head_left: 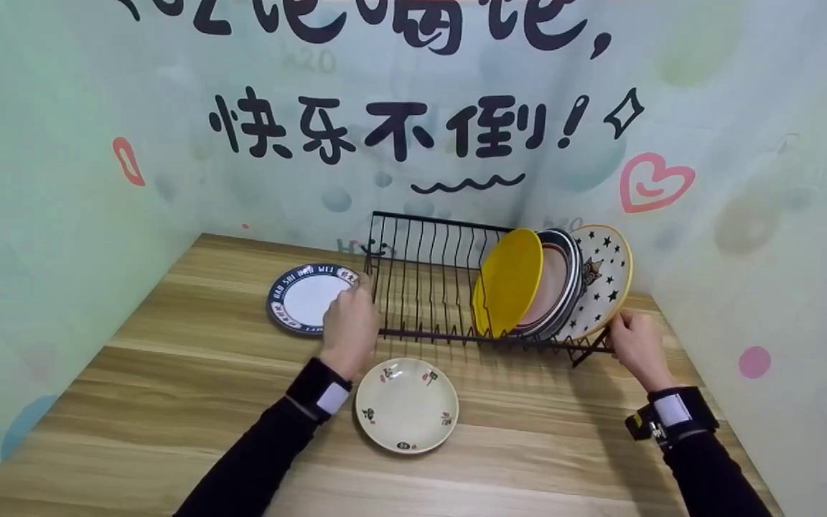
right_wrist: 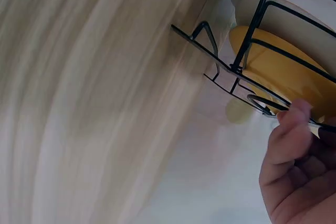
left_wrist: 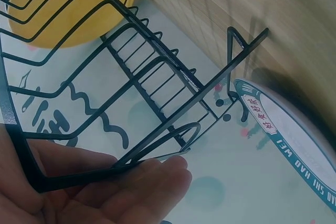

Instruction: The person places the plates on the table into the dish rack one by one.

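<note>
A black wire dish rack (head_left: 421, 335) is held at both ends. My left hand (head_left: 352, 323) grips its left end; in the left wrist view the fingers (left_wrist: 157, 182) curl under the end wire. At the other end, my right hand (head_left: 639, 345) pinches the end wire near the front corner. Several plates stand on edge in the rack's right part: a yellow plate (head_left: 510, 287) in front, dark-rimmed ones behind it, and a white plate with black stars and an orange rim (head_left: 611, 269) on the far right. The rack's left slots hold nothing.
A white plate with a lettered blue rim (head_left: 306, 298) lies left of the rack, partly behind my left hand. A small cream plate with little motifs (head_left: 408, 406) lies on the wooden table (head_left: 191, 388) in front. A printed cloth backdrop (head_left: 313, 64) rises behind and at both sides.
</note>
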Available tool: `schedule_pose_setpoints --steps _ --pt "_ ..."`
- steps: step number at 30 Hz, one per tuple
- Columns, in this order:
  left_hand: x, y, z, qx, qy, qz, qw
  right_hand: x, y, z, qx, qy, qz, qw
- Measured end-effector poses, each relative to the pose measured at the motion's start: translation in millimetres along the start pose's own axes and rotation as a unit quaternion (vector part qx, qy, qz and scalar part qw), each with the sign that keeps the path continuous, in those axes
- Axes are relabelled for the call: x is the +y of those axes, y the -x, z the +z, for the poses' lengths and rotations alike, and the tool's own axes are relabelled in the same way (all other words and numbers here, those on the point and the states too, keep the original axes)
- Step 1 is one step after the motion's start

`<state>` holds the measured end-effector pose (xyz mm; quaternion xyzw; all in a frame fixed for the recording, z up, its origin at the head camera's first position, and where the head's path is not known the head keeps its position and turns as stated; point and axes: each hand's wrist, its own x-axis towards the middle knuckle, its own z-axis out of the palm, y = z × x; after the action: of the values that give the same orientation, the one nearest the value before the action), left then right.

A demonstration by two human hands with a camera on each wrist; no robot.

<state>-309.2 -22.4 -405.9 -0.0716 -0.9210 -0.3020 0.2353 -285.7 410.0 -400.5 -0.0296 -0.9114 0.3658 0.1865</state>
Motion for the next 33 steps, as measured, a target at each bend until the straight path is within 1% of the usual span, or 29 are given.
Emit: schedule_pose_setpoints --steps 2,5,7,9,16,24,33 --pt "-0.9 0.6 -0.8 -0.003 0.004 0.001 1.0000 1.2 1.5 2.7 -0.005 -0.042 0.021 0.999" --pt "-1.0 0.8 -1.9 -0.004 0.005 0.004 1.0000 2.7 3.7 5.6 -0.009 -0.117 0.058 0.991" --pt "-1.1 0.7 -2.5 -0.003 0.005 0.004 1.0000 3.0 4.1 7.3 -0.008 -0.149 0.072 0.986" --pt "-1.5 0.2 -3.1 -0.003 0.005 0.003 1.0000 3.3 3.4 8.7 -0.009 -0.169 0.078 0.983" --pt "-0.7 -0.9 -1.8 -0.008 0.009 -0.003 0.9999 8.1 2.9 7.5 -0.023 -0.188 0.077 0.979" --pt "0.0 0.6 -1.0 -0.013 0.016 0.004 0.9998 10.1 7.0 6.7 -0.025 -0.226 0.083 0.970" --pt "-2.3 0.8 -2.1 -0.006 0.006 0.012 0.9999 10.4 4.7 7.9 -0.026 -0.226 0.087 0.970"
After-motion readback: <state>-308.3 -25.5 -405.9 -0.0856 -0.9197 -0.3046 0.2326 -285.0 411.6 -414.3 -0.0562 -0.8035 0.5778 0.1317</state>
